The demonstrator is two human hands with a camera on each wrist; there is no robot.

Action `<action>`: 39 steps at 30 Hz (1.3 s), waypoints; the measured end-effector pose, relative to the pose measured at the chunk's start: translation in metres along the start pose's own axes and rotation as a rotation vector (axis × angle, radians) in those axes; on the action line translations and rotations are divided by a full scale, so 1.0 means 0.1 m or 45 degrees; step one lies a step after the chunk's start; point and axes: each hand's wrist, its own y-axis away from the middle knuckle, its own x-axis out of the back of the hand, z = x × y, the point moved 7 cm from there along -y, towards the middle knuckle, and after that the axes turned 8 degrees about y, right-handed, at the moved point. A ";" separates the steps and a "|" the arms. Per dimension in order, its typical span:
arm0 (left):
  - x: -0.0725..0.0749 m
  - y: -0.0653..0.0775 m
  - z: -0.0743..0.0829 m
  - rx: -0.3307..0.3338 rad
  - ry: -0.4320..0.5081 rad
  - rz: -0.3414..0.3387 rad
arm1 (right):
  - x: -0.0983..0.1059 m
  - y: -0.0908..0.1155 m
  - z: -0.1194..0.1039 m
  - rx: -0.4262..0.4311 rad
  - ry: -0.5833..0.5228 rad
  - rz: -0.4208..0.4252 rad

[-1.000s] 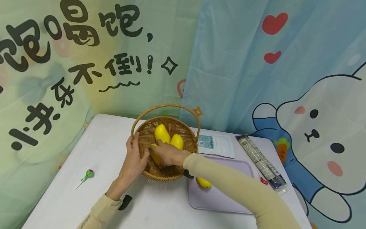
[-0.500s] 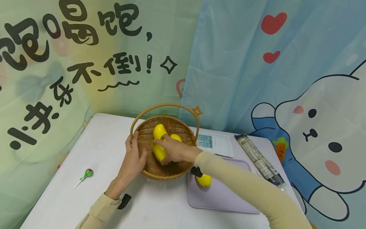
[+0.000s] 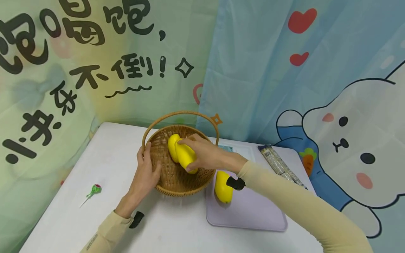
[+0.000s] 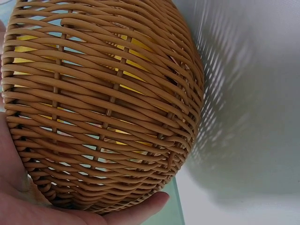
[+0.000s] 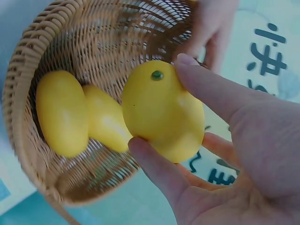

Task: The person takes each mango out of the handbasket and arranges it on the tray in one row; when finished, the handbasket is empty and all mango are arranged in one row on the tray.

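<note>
We see the right hand (image 3: 205, 151) pinching one yellow fruit (image 3: 184, 154) over the basket (image 3: 177, 192), to the right of the left hand (image 3: 146, 174), which grips the basket's left rim. Fruit count, four: one held, two loose fruits (image 5: 62, 115) inside, one tray fruit (image 3: 223, 189) near the left edge of one lilac tray (image 3: 250, 216). We note one lollipop (image 3: 95, 189) toward the tabletop's left edge.

Green-tipped yellow fruit (image 5: 161, 115) held over woven basket (image 3: 167, 179)
</note>
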 end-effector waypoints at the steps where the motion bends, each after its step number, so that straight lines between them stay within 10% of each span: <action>1: 0.00 0.00 0.00 0.003 0.001 0.001 | 0.04 0.05 0.01 0.001 -0.016 0.010; 11: 0.00 -0.01 0.02 -0.002 -0.014 -0.002 | 0.35 0.64 0.22 -0.031 -0.050 0.059; 24: -0.01 -0.01 0.02 0.020 -0.008 -0.011 | 0.26 1.31 0.96 -0.262 -0.143 0.146; 39: -0.02 -0.01 0.01 0.058 -0.017 -0.002 | 0.11 1.63 1.37 -0.322 -0.153 0.212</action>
